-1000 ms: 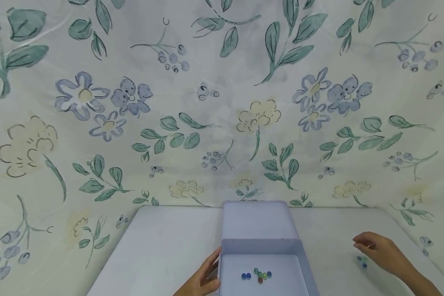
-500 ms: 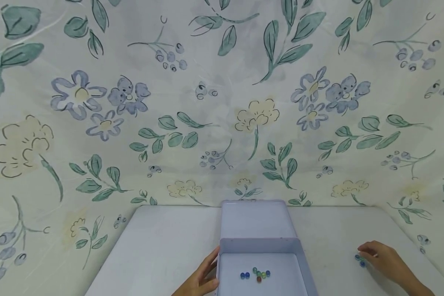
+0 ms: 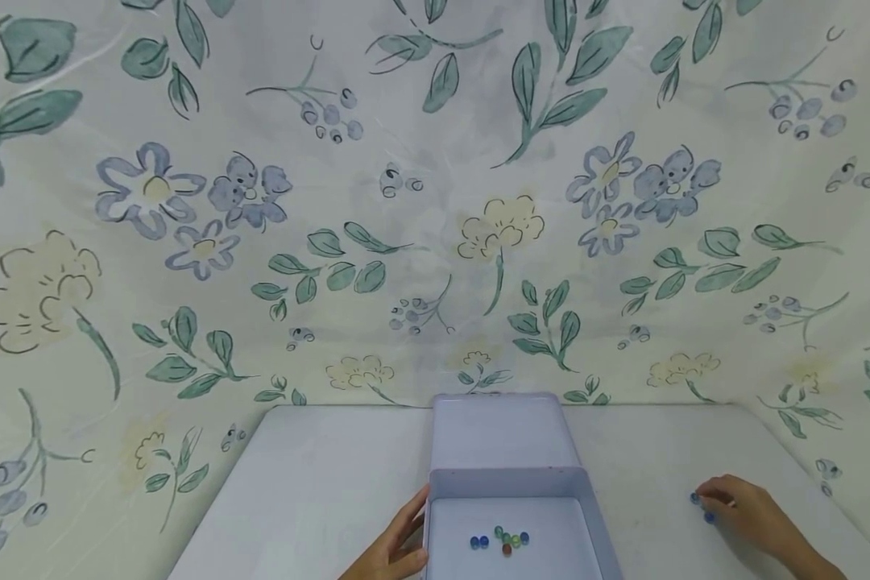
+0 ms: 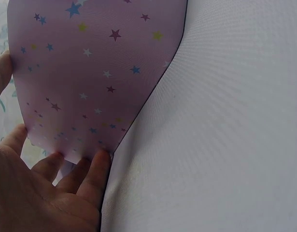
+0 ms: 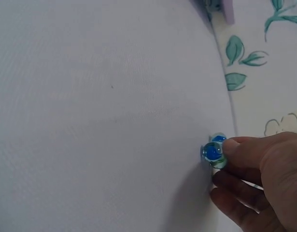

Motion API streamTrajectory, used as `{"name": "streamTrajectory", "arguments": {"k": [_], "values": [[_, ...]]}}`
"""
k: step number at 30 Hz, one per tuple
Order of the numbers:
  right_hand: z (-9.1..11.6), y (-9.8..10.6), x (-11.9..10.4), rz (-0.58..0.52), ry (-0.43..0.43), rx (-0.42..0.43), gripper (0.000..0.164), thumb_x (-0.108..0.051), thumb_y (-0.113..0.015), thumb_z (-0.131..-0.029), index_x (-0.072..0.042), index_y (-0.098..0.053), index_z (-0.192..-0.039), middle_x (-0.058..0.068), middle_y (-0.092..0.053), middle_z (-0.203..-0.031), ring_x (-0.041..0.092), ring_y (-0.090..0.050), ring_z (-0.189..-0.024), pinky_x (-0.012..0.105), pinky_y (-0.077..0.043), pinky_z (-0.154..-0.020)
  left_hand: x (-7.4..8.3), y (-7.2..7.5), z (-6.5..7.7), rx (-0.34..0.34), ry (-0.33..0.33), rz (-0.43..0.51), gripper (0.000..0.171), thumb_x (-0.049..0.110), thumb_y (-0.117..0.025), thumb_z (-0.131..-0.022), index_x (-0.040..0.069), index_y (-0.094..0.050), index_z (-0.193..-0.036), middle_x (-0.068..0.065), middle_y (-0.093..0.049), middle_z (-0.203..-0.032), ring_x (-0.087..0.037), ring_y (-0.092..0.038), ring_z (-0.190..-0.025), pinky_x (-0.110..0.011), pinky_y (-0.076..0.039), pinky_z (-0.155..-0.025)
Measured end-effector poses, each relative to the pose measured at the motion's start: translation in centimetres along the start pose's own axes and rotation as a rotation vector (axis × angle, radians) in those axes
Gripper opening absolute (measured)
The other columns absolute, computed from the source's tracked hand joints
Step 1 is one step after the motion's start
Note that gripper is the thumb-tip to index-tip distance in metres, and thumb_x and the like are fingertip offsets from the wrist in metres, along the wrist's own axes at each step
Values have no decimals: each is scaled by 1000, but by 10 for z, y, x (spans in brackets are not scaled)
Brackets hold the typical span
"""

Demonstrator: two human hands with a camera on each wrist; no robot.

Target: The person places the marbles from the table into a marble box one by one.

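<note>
In the head view my left hand (image 3: 395, 544) rests against the outer left side of a pale lavender box (image 3: 587, 483). The left wrist view shows its spread fingers touching the star-printed side wall (image 4: 105, 72), with the thumb up by the rim. Over on the right, my right hand (image 3: 750, 511) pinches with thumb and fingertips at a small glass marble (image 5: 219, 163), greenish and mostly hidden. A blue marble (image 3: 709, 517) and a second blue marble (image 3: 694, 498) lie right at those fingertips. Inside the box several coloured marbles (image 3: 507, 538) form a loose group.
A flat lavender lid (image 3: 500, 431) lies behind the box at the back of the white table (image 3: 333, 467). The table ends against a floral-printed cloth (image 3: 435, 201) that rises behind it and along both sides.
My right hand has come down and in onto the marbles, covering the greenish one. One blue marble has shifted slightly left. The left hand stays at the box.
</note>
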State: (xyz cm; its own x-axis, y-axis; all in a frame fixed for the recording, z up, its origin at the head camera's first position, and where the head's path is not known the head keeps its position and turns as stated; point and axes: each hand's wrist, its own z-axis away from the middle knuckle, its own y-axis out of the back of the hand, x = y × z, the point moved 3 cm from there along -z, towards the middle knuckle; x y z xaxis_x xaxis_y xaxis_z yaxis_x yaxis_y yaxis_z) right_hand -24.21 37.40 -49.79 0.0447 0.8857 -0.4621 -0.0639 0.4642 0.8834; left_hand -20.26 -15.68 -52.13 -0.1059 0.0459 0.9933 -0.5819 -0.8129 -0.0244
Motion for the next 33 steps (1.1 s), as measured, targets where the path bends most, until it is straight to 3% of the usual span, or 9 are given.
{"name": "streamTrajectory", "arguments": {"k": [10, 19, 27, 33], "values": [[-3, -3, -4, 37, 8, 18, 12, -7, -73, -86, -1, -70, -97, -2, -69, -88, 17, -65, -82, 40, -57, -75, 1, 0, 1, -11, -27, -14, 80, 36, -50, -101, 18, -3, -162, -31, 13, -163, -68, 4, -142, -80, -36, -96], [-6, -8, -5, 71, 29, 27, 10, -9, -75, -85, -3, -70, -93, -2, -65, -83, 13, -61, -76, 32, -54, -67, -3, -3, 3, 5, 10, 1, 83, 42, -51, -100, 20, -2, -162, -33, 9, -163, -69, -4, -141, -79, -38, -95], [-6, -6, -10, 58, 24, 1, 10, -8, -74, -86, -3, -70, -94, -1, -66, -84, 14, -62, -76, 33, -55, -68, -4, -2, 2, -2, 15, 2, 83, 42, -51, -100, 20, -2, -162, -33, 10, -163, -69, -4, -141, -79, -38, -95], [-5, 0, -9, 58, 44, 39, 12, -5, -72, -86, -1, -70, -96, 4, -72, -86, 20, -67, -79, 40, -57, -72, 0, 1, 1, -3, -3, -3, 82, 41, -52, -100, 21, -3, -163, -31, 11, -163, -67, 2, -143, -78, -39, -96]]}}
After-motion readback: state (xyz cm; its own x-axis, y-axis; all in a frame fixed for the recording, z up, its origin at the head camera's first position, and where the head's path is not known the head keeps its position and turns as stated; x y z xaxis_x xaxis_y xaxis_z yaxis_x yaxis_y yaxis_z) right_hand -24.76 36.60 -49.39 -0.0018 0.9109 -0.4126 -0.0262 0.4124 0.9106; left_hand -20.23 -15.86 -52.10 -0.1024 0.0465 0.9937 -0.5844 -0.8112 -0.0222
